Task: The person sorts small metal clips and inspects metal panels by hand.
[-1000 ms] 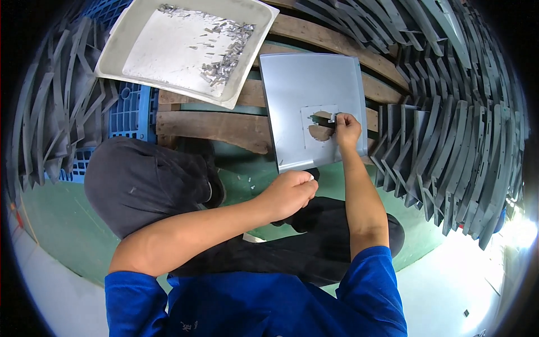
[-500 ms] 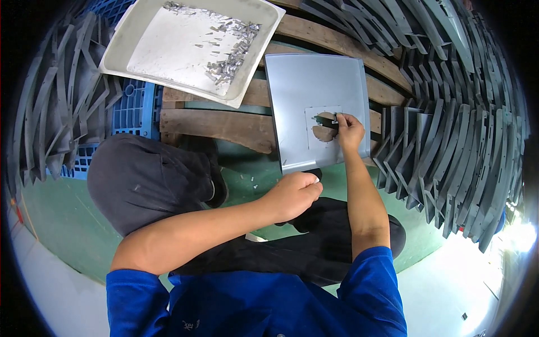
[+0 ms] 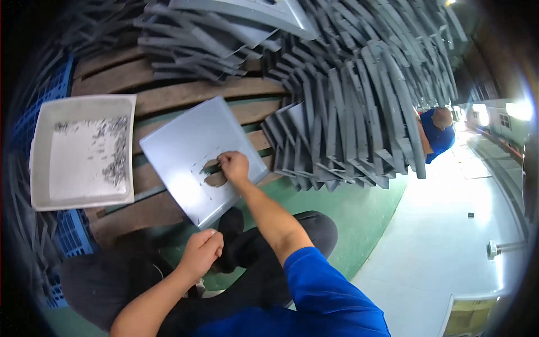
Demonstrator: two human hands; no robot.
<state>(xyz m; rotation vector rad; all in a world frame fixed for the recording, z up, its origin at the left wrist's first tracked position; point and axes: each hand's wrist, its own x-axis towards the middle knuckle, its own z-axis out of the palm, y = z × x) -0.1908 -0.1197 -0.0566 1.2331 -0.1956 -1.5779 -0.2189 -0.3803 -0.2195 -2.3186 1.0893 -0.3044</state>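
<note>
A flat grey sheet-metal panel (image 3: 188, 143) lies at an angle on wooden slats in front of me. Near its middle is a round cutout (image 3: 216, 179), crossed by a strip and framed by small slits. My right hand (image 3: 234, 168) pinches at the cutout's right edge; its fingertips hide whatever small piece they grip. Just off the panel's near corner, my left hand (image 3: 202, 253) is closed like a fist, and what it holds, if anything, cannot be seen.
A pale plastic tray (image 3: 36, 157) with small metal pieces (image 3: 117, 165) stands left of the panel. Bent grey panels (image 3: 348, 123) are stacked along the right and far side. Wooden slats (image 3: 163, 96) and a blue plastic pallet (image 3: 72, 233) lie underneath. Another person (image 3: 437, 135) is beyond the stacks.
The view has swung to the right, so panel and tray appear farther left and turned. My right hand stays at the cutout; my left hand stays closed near the panel's near edge.
</note>
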